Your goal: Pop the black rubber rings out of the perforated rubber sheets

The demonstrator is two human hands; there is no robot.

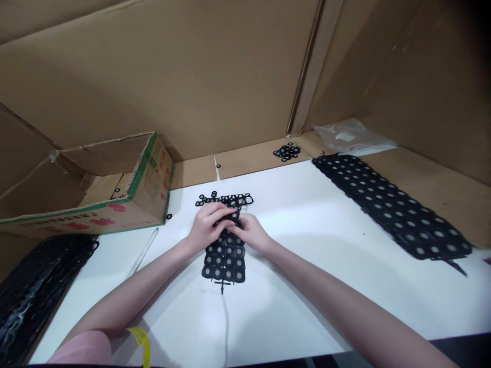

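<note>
Cardboard walls, brown and creased, close in a white tabletop (307,245) where two bare hands work at the centre. Fingertips of the left hand (207,225) and right hand (249,232) meet and press together on the top edge of a black sheet (225,258), a flat moulded grid of small rings with pale round centres; the fingers curl down onto it, though whether they pinch one ring cannot be told. A thin black stem sticks out of the sheet at 6 o'clock. Just beyond the fingertips, at 12 o'clock, loose rings (226,199) lie scattered in a small cluster, some still joined in a row. Farther off, at 1 o'clock, a second heap (287,152) of rings sits on the cardboard border. At 2 to 3 o'clock a long black strip (391,207) of the same dotted grid runs diagonally, and a crumpled clear bag (351,135) lies past its far end. At 9 o'clock a tipped carton (149,179) with green edging and red print lies open. At 8 o'clock a glossy black tangle (30,291) fills the corner.
</note>
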